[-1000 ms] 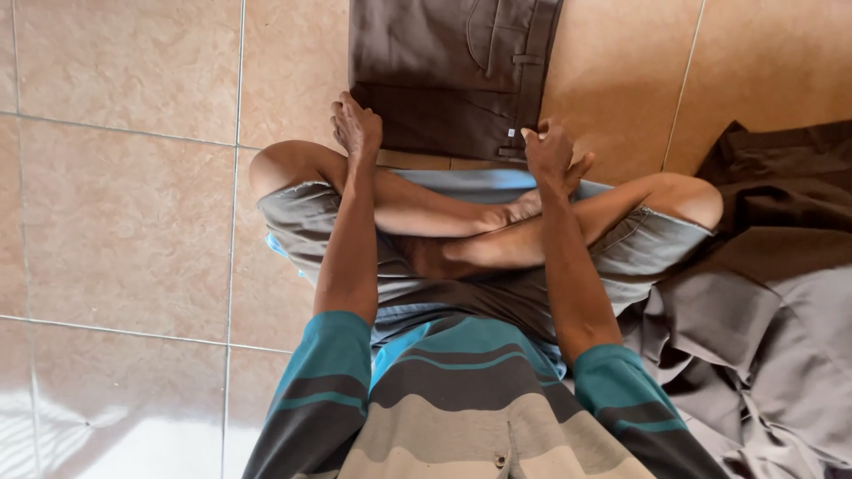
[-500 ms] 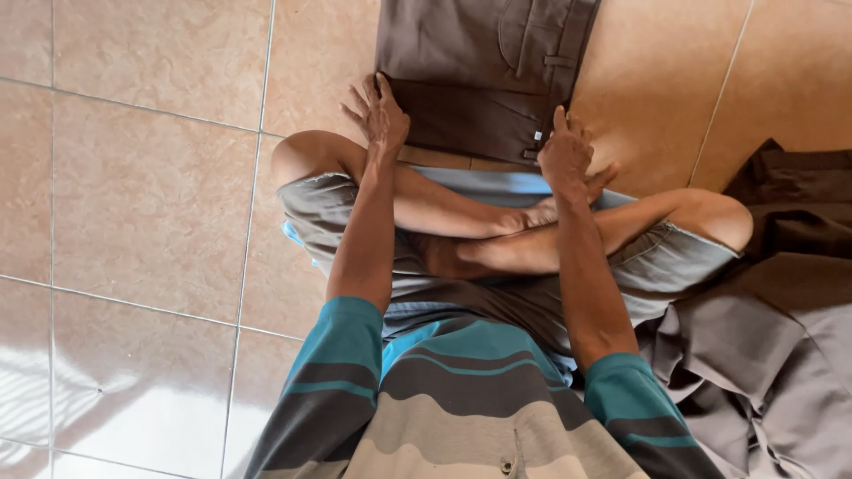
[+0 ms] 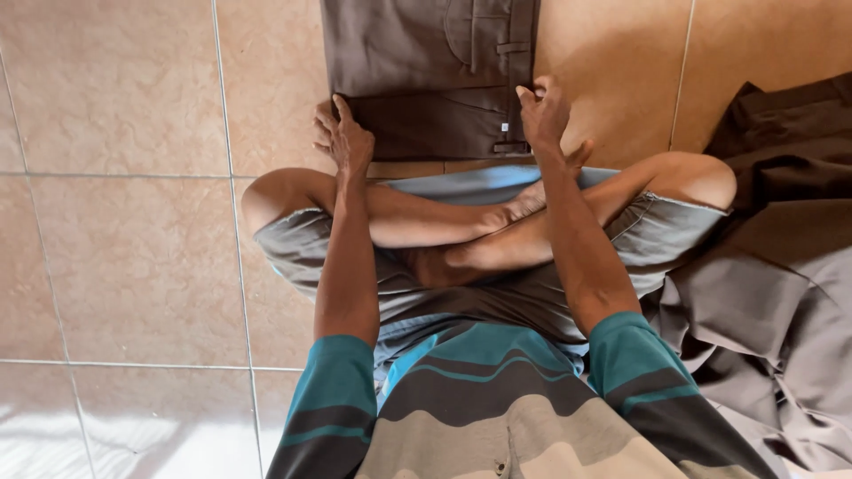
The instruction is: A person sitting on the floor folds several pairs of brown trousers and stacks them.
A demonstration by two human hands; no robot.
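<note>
Head view, looking straight down: a person sits cross-legged on a floor of large beige ceramic tiles (image 3: 115, 266), wearing grey shorts and a shirt striped in teal, dark grey and tan. Bare shins cross in front of the body, with both arms reaching forward over them.

Just beyond the knees lies a folded pair of dark brown trousers (image 3: 417, 80), spread flat on the tiles, with the waistband, belt loops and a back pocket seam visible along its right side. Its near edge is the folded one, which seems to be why both hands meet it there: each takes one near corner so the cloth stays square.

The left hand (image 3: 342, 137) rests at the near left corner, palm down, fingers curled over the fabric's edge; it looks like a loose grasp on the fold, though the fingertips are partly hidden. The right hand (image 3: 543, 113) is at the near right corner by the waistband, fingers bent and pinching the edge of the cloth, thumb angled outward. Both arms are nearly straight, elbows close above the knees.

To the person's right, a loose heap of grey and brown garments (image 3: 772, 293) lies crumpled on the floor, touching the right knee.
</note>
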